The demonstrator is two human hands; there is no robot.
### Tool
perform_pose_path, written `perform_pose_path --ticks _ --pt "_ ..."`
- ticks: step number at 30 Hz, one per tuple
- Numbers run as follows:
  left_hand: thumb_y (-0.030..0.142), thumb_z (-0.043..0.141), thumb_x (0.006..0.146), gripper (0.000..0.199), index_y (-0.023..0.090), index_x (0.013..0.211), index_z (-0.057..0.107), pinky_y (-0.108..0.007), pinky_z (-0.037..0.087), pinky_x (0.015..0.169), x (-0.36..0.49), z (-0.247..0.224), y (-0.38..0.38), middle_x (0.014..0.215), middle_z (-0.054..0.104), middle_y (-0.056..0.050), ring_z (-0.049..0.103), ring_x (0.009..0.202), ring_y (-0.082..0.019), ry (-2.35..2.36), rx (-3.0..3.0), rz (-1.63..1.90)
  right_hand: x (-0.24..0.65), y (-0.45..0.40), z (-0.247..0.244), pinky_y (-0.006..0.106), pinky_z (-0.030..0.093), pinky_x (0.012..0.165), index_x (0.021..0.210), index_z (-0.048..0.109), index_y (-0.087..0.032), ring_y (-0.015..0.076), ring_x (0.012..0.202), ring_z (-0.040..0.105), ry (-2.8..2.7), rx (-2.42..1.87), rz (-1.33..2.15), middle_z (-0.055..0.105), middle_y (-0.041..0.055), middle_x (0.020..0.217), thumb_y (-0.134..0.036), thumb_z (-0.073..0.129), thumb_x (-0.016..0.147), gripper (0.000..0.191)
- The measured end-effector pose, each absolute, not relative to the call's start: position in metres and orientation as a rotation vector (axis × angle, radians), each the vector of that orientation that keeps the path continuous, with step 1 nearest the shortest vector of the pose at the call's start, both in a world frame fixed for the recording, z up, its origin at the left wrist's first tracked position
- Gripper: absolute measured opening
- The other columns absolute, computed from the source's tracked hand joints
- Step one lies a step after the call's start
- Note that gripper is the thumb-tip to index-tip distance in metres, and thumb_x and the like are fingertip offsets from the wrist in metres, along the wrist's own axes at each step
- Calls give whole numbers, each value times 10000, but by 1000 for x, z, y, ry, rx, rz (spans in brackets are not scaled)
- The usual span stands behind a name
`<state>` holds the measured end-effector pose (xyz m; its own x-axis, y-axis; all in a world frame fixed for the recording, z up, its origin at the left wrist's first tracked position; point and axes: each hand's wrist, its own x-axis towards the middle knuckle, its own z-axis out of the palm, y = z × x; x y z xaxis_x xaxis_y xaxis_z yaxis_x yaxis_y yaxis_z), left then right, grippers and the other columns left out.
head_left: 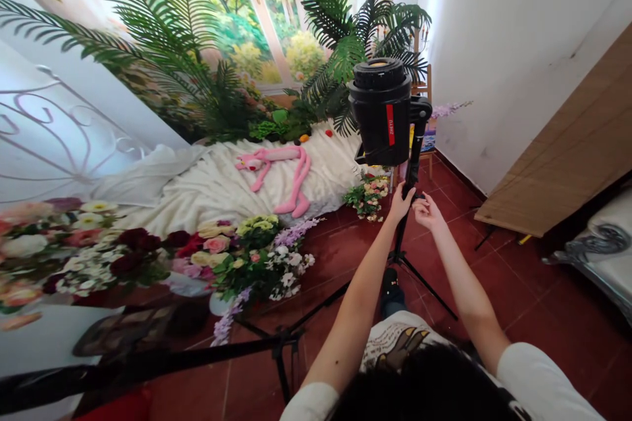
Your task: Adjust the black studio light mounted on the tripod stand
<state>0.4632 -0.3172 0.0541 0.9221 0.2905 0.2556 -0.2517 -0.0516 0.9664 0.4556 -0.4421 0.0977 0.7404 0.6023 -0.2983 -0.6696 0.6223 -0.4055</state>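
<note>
Clasping the light stand (413, 164), the left hand (401, 202) grips closed; right hand (427, 212) beside it, fingers loosely open.

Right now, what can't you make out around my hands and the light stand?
Head view:
- Left hand covers the stand pole; any knob beneath is hidden.
- Right hand: whether it touches the pole is unclear.
- Red label on the studio light: too small to read.
- Tripod feet: near one hidden by my knee.

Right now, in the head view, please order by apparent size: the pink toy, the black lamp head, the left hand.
1. pink toy
2. lamp head, close to the toy; nearer the camera, so unsure
3. left hand
</note>
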Motion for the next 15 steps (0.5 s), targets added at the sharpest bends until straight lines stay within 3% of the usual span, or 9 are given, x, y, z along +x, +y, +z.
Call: perform_pose_path --ticks 5,11,15 --pt "501 607 914 480 180 1266 554 -414 484 1065 462 53 -317 1219 660 -120 632 1163 -222 24 1570 433 447 -440 81 182 265 365 572 381 -287 98 428 250 -49 -1308 308 313 -106 450 -306 492 889 336" --pt "564 569 921 522 180 1274 548 -398 554 940 458 55 -319 1126 674 -106 670 995 -212 29 1553 410 415 -483 25 207 295 552 557 413 -236 99 531 359 -97 -1967 -117 421 -86 521 -155 650 680 279" --pt "591 577 905 543 181 1260 548 -386 553 943 457 54 -321 1085 677 -99 670 982 -204 48 1540 434 406 -495 6 238 342 604 649 454 -232 113 561 439 -83 -1948 -109 483 -68 583 -292 680 697 239"
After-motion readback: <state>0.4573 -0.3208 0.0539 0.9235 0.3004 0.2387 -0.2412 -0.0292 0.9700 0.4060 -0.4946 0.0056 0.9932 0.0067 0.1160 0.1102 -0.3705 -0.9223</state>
